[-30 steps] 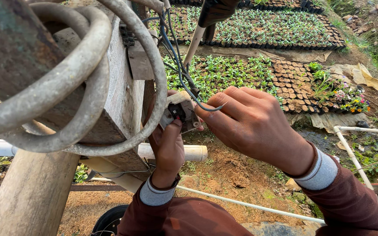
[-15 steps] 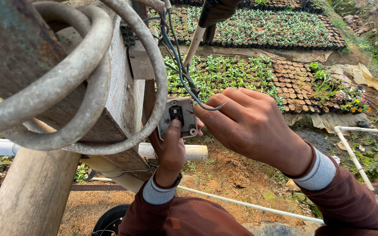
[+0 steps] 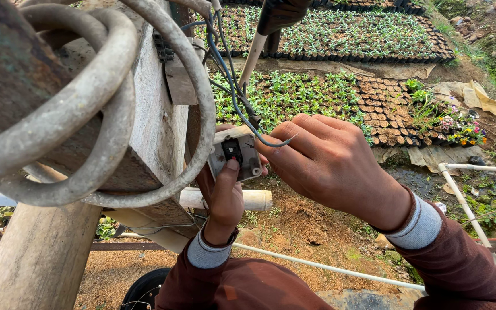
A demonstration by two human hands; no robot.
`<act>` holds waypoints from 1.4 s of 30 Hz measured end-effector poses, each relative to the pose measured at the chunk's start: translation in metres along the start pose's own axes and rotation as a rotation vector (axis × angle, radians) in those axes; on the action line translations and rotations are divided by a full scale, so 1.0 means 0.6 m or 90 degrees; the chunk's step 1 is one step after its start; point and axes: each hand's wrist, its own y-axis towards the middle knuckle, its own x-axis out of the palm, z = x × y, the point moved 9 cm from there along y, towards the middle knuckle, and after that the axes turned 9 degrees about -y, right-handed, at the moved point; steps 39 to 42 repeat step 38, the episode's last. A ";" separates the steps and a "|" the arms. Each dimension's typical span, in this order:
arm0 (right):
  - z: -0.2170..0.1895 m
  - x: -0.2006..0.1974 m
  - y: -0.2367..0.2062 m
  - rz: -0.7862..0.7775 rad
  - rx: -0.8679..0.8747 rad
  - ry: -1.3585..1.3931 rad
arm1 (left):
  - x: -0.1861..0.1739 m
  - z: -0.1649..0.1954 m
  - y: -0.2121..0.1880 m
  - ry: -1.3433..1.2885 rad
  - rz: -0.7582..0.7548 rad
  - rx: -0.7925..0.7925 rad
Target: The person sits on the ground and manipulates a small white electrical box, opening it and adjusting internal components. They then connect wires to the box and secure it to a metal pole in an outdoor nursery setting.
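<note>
Outdoor nursery, seedling trays [image 3: 328, 34] below. Small white plastic switch box with black rocker [image 3: 235, 154] against grey concrete post [image 3: 155, 115]. Left hand [image 3: 225, 198] cupping box from below, thumb on rocker, steadying it. Right hand [image 3: 331, 163] pinching thin dark wire [image 3: 233, 92], keeping it taut. Coiled grey hose [image 3: 116, 97] draped over post.

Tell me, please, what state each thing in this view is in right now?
Switch box: held up beside the post, face towards the camera.
Left hand: gripping the box from below, thumb on its face.
Right hand: closed, pinching a thin wire at the box's upper edge.
Hose: coiled, hanging on the concrete post.
Seedling trays: some planted, some bare.
</note>
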 end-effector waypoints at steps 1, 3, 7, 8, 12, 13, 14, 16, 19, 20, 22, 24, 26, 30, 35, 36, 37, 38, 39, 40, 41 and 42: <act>0.000 0.000 -0.001 -0.001 0.001 0.002 | 0.000 0.007 0.002 -0.009 0.016 0.015; 0.001 0.001 -0.002 -0.002 0.002 0.005 | 0.011 0.009 0.005 -0.045 0.001 -0.002; 0.006 0.004 -0.005 -0.013 0.019 0.011 | 0.030 0.021 0.011 -0.037 -0.034 0.000; 0.005 0.004 -0.005 -0.010 0.019 0.011 | 0.032 0.024 0.012 -0.026 -0.035 0.007; 0.001 0.000 -0.005 0.008 -0.002 -0.002 | 0.030 0.032 0.012 0.019 -0.029 0.023; 0.002 0.001 -0.005 0.004 -0.004 0.000 | 0.028 0.033 0.010 0.031 -0.024 0.026; 0.003 0.002 -0.005 -0.001 -0.006 0.001 | 0.026 0.033 0.009 0.062 -0.019 0.029; 0.003 0.003 -0.005 -0.005 -0.013 0.003 | 0.020 0.034 0.007 0.123 -0.007 0.035; 0.002 0.001 -0.003 -0.004 -0.024 0.003 | 0.017 0.032 0.003 0.097 -0.016 0.034; 0.001 0.001 -0.002 -0.005 -0.026 0.003 | 0.014 0.030 0.001 0.104 -0.009 0.032; -0.001 0.001 0.000 -0.005 -0.031 0.005 | 0.007 0.027 -0.003 0.118 0.005 0.027; 0.000 0.002 0.003 -0.004 -0.035 0.010 | 0.003 0.023 -0.002 0.141 -0.001 0.037; 0.002 0.002 0.005 -0.006 -0.034 0.014 | 0.002 0.022 -0.003 0.154 -0.012 0.049; 0.005 0.004 0.007 -0.012 -0.031 0.028 | 0.005 0.017 -0.004 0.158 -0.026 0.064; 0.010 0.008 0.008 -0.015 -0.037 0.026 | 0.000 0.015 -0.002 0.181 -0.008 0.071; 0.010 0.009 0.008 -0.018 -0.037 0.030 | -0.001 0.011 -0.002 0.168 -0.005 0.060; 0.012 0.010 0.008 -0.020 -0.036 0.034 | -0.003 0.008 -0.001 0.155 -0.003 0.050; 0.013 0.012 0.009 -0.021 -0.036 0.038 | -0.003 0.010 0.002 0.156 -0.005 0.066; 0.013 0.012 0.009 -0.021 -0.036 0.038 | -0.003 0.010 0.002 0.156 -0.005 0.066; 0.013 0.012 0.009 -0.021 -0.036 0.038 | -0.003 0.010 0.002 0.156 -0.005 0.066; 0.013 0.012 0.009 -0.021 -0.036 0.038 | -0.003 0.010 0.002 0.156 -0.005 0.066; 0.013 0.012 0.009 -0.021 -0.036 0.038 | -0.003 0.010 0.002 0.156 -0.005 0.066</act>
